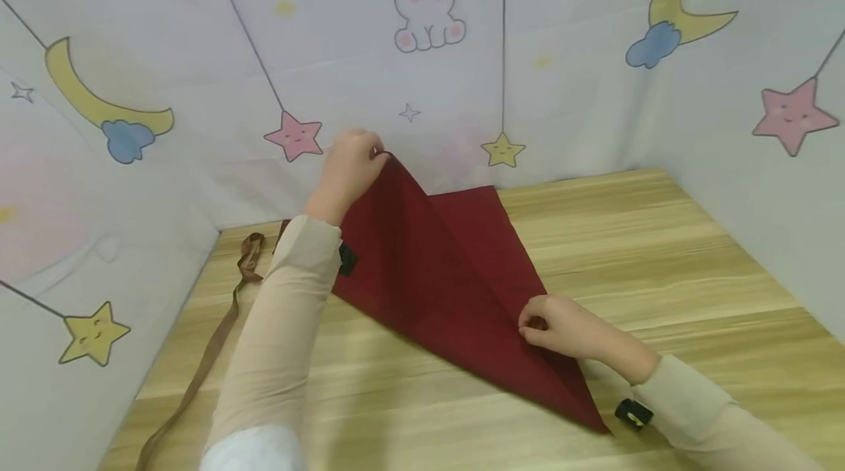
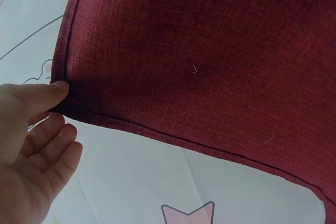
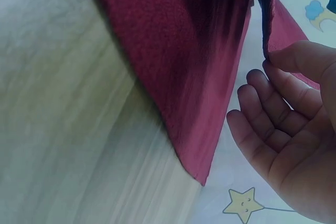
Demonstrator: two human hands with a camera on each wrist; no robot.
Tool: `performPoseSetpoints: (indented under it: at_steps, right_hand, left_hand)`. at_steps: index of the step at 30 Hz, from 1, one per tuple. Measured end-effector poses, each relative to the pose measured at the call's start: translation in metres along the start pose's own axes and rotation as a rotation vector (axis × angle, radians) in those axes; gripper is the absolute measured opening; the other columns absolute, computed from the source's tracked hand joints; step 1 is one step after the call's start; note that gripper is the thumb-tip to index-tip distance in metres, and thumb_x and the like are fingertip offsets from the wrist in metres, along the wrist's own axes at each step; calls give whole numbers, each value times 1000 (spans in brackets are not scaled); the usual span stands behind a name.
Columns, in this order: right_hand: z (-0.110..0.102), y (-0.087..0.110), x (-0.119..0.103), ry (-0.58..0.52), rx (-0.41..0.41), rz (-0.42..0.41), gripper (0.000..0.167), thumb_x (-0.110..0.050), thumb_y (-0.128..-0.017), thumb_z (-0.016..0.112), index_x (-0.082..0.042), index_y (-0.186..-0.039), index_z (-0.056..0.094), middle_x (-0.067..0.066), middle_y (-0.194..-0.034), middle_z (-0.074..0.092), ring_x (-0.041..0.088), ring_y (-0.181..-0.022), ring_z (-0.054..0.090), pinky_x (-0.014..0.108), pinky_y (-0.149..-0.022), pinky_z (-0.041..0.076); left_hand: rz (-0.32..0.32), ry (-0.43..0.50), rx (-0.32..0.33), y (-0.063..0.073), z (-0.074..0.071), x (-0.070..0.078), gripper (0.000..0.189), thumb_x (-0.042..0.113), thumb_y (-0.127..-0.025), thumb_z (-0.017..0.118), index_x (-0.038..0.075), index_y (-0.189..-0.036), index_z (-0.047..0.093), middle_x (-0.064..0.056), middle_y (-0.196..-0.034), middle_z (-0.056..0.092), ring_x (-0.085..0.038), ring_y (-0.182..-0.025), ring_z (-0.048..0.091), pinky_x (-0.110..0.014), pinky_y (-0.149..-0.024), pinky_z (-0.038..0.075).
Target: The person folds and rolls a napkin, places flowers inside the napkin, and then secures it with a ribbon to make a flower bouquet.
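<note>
A dark red hemmed cloth (image 1: 422, 273) spreads over the table, partly raised and folded, with one pointed corner reaching toward the near right. Up at the back, my left hand (image 1: 353, 166) pinches a corner of it and holds it lifted; in the left wrist view the thumb lies over the hem of the cloth (image 2: 184, 66). Lower and to the right, my right hand (image 1: 564, 328) pinches the cloth's edge between thumb and index finger, the other fingers loosely curved below, as the right wrist view shows. My left forearm hides part of the cloth's left side.
A long brown ribbon (image 1: 221, 335) trails down the left side of the wood-grain table (image 1: 693, 295), bunched at its far end near the cloth. White curtain-like walls (image 1: 561, 89) printed with stars, moons and a rabbit enclose the table at the back and both sides.
</note>
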State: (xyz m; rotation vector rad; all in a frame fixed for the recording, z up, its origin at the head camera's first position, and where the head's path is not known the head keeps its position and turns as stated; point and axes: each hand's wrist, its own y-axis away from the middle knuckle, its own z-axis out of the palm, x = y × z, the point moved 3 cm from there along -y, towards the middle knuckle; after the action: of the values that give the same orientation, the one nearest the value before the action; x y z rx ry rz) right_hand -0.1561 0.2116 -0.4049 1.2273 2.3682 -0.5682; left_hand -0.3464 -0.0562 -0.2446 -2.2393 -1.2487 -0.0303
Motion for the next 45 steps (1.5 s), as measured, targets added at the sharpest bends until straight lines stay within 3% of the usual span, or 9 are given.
performPoseSetpoints:
  at_steps: [6,13,24,32,39,45]
  right_hand:
    - [-2,-1,4,-7,3,1,6,-4,-85,66,-8,-81,68,-5,-79,63,4,-71,57,23,-63,50]
    - [-7,1,12,-28,0,78,4,-7,-87,65,-7,-83,68,-5,-79,63,1,-66,48,21,-59,44]
    - [-11,1,23,-79,8,146,4,-9,-87,65,-7,-84,68,-4,-79,64,2,-65,47,21,-58,44]
    - [-17,2,27,-119,5,172,5,-8,-87,64,-7,-84,68,-4,-77,63,2,-62,48,22,-56,44]
    - [-16,4,34,-121,19,167,5,-5,-84,65,-7,-80,67,-6,-73,61,0,-61,46,21,-55,43]
    - [-13,8,41,-129,17,179,6,-5,-84,65,-7,-80,68,-6,-73,62,0,-63,48,21,-57,44]
  left_hand:
    - [-16,3,-27,-11,9,3,15,9,-94,59,-4,-94,67,-19,-95,63,-32,-93,57,-42,-85,47]
    - [-15,-39,-44,-31,20,14,15,9,-93,59,-4,-93,67,-19,-99,67,-34,-100,59,-42,-93,45]
    - [-49,-40,-89,-53,34,26,16,7,-95,56,-5,-94,67,-19,-101,67,-33,-102,59,-42,-92,46]
    - [-35,-45,-89,-70,40,42,17,8,-96,56,-4,-94,67,-18,-101,67,-32,-102,60,-41,-92,47]
    - [-32,-22,-101,-79,53,50,16,7,-95,55,-4,-90,66,-17,-98,67,-31,-98,60,-41,-91,47]
    - [-71,-11,-145,-83,71,52,16,8,-96,54,-2,-92,65,-15,-99,67,-29,-95,61,-40,-87,49]
